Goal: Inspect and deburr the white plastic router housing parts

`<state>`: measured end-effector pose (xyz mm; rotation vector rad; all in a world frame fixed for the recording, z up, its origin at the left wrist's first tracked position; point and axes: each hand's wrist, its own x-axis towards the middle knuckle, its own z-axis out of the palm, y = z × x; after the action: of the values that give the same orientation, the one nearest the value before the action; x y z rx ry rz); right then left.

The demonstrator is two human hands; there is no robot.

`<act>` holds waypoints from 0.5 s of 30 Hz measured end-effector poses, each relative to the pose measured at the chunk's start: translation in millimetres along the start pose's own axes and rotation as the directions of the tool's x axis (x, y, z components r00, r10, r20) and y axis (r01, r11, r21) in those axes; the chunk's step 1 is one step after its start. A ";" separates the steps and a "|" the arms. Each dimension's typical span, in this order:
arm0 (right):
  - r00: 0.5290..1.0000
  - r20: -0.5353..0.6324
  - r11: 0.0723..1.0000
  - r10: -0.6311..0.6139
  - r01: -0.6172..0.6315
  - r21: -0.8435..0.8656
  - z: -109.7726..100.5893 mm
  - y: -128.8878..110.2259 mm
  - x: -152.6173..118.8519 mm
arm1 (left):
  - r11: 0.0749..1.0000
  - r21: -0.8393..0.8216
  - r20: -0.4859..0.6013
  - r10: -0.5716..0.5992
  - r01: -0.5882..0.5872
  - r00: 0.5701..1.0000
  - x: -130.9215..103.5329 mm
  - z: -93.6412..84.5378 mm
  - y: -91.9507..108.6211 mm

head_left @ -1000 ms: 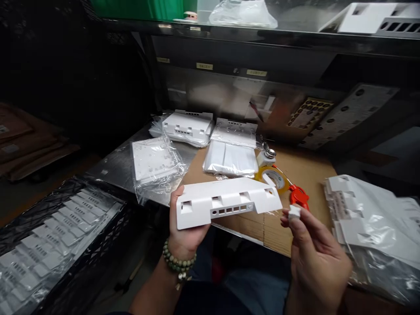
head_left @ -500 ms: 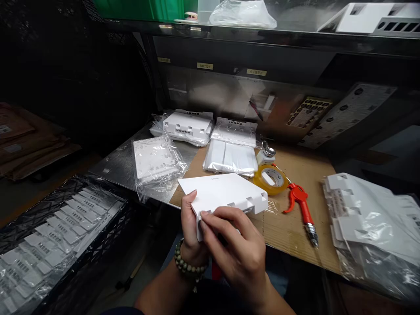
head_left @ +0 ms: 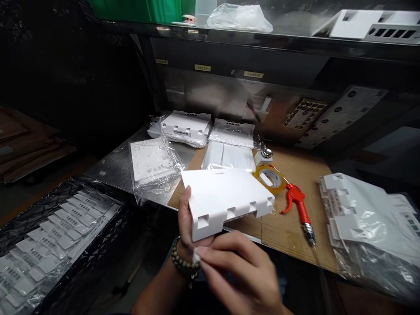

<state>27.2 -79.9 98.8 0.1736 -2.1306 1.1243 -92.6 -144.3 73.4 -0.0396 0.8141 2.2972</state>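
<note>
A white plastic housing [head_left: 223, 188] with square notches along its near edge lies tilted in my left hand [head_left: 186, 223]. The left thumb presses on its left edge, while the other fingers are hidden beneath it. My right hand [head_left: 243, 267] is just below and in front of the housing, apart from it. Between its thumb and forefinger is pinched a small white wad [head_left: 196, 256], perhaps cloth or cotton; its exact kind is too small to tell.
Bagged white housings stand at the back [head_left: 187, 127], on the left [head_left: 152, 159] and on the right [head_left: 361, 210]. Yellow tape [head_left: 280, 186], a pump bottle [head_left: 263, 156] and a red air gun [head_left: 297, 197] lie on cardboard. A black crate [head_left: 82, 258] holds bagged parts. A shelf [head_left: 229, 38] runs overhead.
My right hand has drawn down away from the housing's near left corner, bringing the white wad into view. The housing has turned slightly, showing more of its notched edge.
</note>
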 end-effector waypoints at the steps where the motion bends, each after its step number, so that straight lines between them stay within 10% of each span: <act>1: 0.996 -0.069 0.998 0.056 -0.056 -0.002 -9.4 -0.4 -2.4 | 0.999 -0.015 0.005 0.034 -0.033 0.999 3.4 -4.1 2.7; 3: 0.903 -0.403 0.985 0.147 -0.173 -0.029 -30.2 7.8 -6.2 | 0.998 -0.040 0.005 0.045 -0.045 0.999 9.5 -14.4 8.7; 5: 0.653 -0.723 0.967 0.225 -0.239 0.085 -49.8 27.4 -8.7 | 1.000 -0.009 0.011 0.018 -0.018 1.000 14.1 -26.4 13.2; 7: 0.454 -0.803 0.922 0.386 -0.223 0.317 -64.4 52.2 -11.5 | 0.999 0.038 0.009 0.008 -0.008 1.000 17.0 -37.9 14.3; 15: 0.354 -0.416 0.534 0.837 -0.370 0.760 -59.0 93.4 -30.2 | 0.980 0.197 0.010 0.042 -0.043 0.999 20.5 -46.9 0.4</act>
<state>41.4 16.4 38.5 -0.8733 -0.9844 1.8405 -117.3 -158.7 30.9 0.0742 1.0443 2.2436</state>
